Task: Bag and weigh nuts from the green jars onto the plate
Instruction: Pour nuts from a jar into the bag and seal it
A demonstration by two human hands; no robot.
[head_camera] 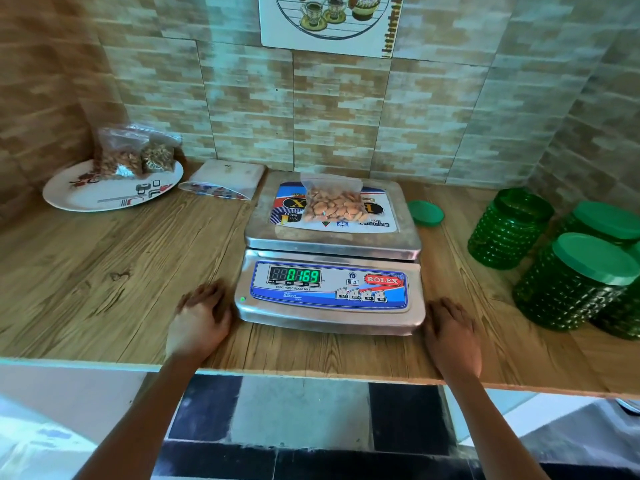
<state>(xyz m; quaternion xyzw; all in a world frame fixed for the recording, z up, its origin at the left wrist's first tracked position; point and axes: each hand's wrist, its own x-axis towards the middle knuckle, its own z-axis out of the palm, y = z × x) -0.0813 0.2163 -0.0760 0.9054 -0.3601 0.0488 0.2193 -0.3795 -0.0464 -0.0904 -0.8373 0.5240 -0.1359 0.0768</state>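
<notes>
Head camera looks down on a wooden counter (104, 271). A clear bag of nuts (334, 204) lies on the pan of a steel scale (329, 306), whose display shows lit green digits. The left hand (201, 320) and right hand (450, 330) rest flat on the counter on either side of the scale's front, fingers loosely spread and holding nothing. The left looks to be just beside the scale, perhaps touching it.

Far left, a plate (79, 197) already holds two filled bags (119, 155). On the right stand green jars (575, 282), one open jar (509, 230) with its lid (425, 213) lying beside the scale.

Likely risks: a hand nudging the scale would upset the reading. Whether the bag's mouth is sealed cannot be told, so lifting it carelessly toward the plate could spill nuts.
</notes>
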